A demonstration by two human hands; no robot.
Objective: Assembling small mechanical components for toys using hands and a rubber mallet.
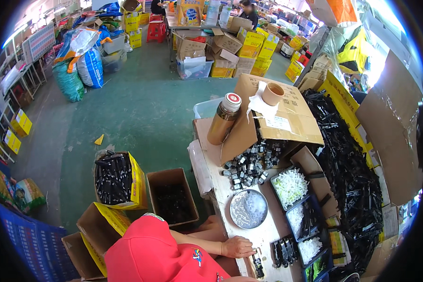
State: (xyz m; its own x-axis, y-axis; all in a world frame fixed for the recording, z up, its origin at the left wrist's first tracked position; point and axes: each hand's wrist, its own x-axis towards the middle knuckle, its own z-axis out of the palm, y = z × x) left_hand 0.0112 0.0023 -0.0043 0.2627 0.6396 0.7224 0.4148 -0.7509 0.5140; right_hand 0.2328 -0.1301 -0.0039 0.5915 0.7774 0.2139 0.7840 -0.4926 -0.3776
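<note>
The pale worktable (279,225) held a metal bowl (249,227) and dark trays (296,202); yellow cartons (137,181) stood on the green floor (141,122). The left hand (237,246) lay low over the table, fingers curled together at a small black part (258,267); I couldn't tell whether they clamped it. The right hand was out of sight.

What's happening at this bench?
A person in a red shirt is at a worktable, the left hand touching the upper end of a small black part. Only a sliver of skin at the lower edge might belong to the right hand. Beside the part lies a row of similar black pieces, with a round metal dish of small bits farther up. On the floor, an open yellow-sided box holds more black pieces.
</note>
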